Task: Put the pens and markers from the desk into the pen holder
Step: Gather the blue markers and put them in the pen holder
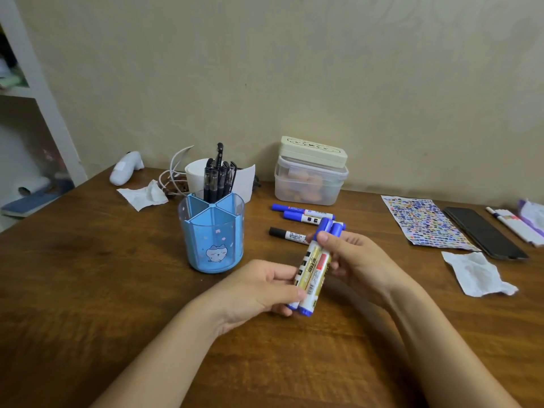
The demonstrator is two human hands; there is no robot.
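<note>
A light-blue pen holder (pixel 212 248) with divided compartments stands on the wooden desk, several black pens (pixel 219 179) upright in its rear section. To its right I hold two blue-capped markers (pixel 315 266) side by side, caps pointing up and away. My left hand (pixel 259 288) grips their lower ends and my right hand (pixel 350 254) grips the upper part. Behind them on the desk lie two blue markers (pixel 303 214) and a black-capped marker (pixel 287 233), partly hidden by my right hand.
A clear food box (pixel 309 184) with a cream case on top stands at the back. A sticker sheet (pixel 424 222), black phone (pixel 485 232), crumpled papers (pixel 477 273) and another pen (pixel 506 220) lie right. White cup, cables and tissue (pixel 144 194) sit behind the holder.
</note>
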